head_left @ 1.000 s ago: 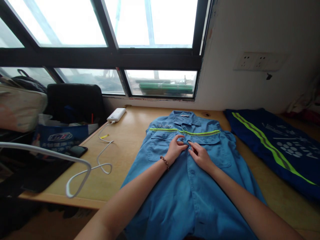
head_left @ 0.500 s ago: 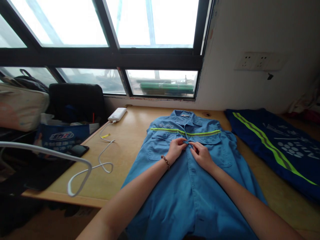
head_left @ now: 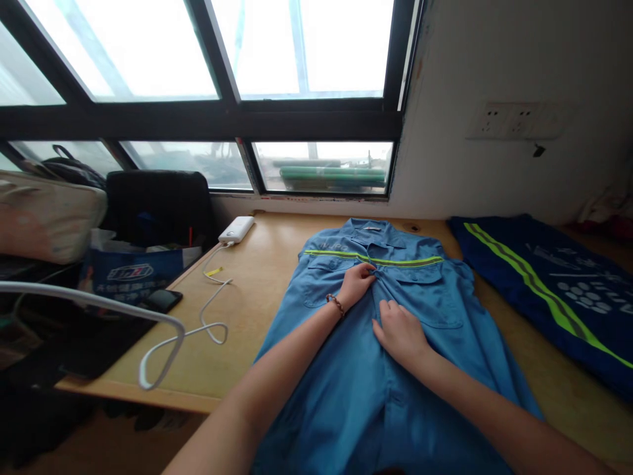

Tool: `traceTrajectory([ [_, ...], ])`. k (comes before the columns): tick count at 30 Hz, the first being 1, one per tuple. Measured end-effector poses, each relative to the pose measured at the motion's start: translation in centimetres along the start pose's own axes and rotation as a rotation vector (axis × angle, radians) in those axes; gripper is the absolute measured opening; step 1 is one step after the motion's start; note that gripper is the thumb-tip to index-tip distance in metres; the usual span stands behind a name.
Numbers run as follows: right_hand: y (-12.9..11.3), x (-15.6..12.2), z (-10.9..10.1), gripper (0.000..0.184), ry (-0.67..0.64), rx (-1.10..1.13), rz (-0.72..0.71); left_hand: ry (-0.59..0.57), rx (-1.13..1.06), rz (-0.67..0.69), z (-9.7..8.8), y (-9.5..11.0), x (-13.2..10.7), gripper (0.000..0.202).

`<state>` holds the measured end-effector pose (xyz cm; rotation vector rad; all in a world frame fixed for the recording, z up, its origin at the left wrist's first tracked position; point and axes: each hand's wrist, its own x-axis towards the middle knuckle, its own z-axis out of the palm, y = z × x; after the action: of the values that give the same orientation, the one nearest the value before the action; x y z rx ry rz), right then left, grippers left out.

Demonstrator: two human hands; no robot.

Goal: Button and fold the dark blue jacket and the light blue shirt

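Note:
A light blue work shirt with a yellow reflective chest stripe lies front up on the wooden table, collar toward the window. My left hand, a bead bracelet on its wrist, pinches the shirt's button placket just below the stripe. My right hand rests lower on the placket with fingers curled onto the cloth; what its fingertips grip is hidden.
A dark blue garment with a yellow stripe lies to the right. A white power bank with its cable sits at the left, beside a white hanger, a phone, bags and a black chair.
My right hand has slid down the placket toward me, away from the left hand. The left hand stays pinching near the chest stripe. The view has shifted slightly.

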<state>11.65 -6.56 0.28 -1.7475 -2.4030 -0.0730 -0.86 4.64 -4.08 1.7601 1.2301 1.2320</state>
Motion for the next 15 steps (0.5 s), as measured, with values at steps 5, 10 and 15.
traceTrajectory([
  [5, 1.2, 2.8, 0.2, 0.02, -0.125, 0.046, 0.137, -0.011, 0.061, 0.014, -0.4, -1.3, 3.7, 0.02],
  [10, 2.8, 5.1, 1.4, 0.027, -0.129, 0.262, 0.309, 0.081, 0.204, -0.07, -0.1, -1.4, 6.2, 0.02],
  [15, 4.5, 5.5, 2.9, 0.028, 0.074, 1.017, 0.497, 0.133, 0.19, -0.165, 0.7, -0.2, 4.7, 0.046],
])
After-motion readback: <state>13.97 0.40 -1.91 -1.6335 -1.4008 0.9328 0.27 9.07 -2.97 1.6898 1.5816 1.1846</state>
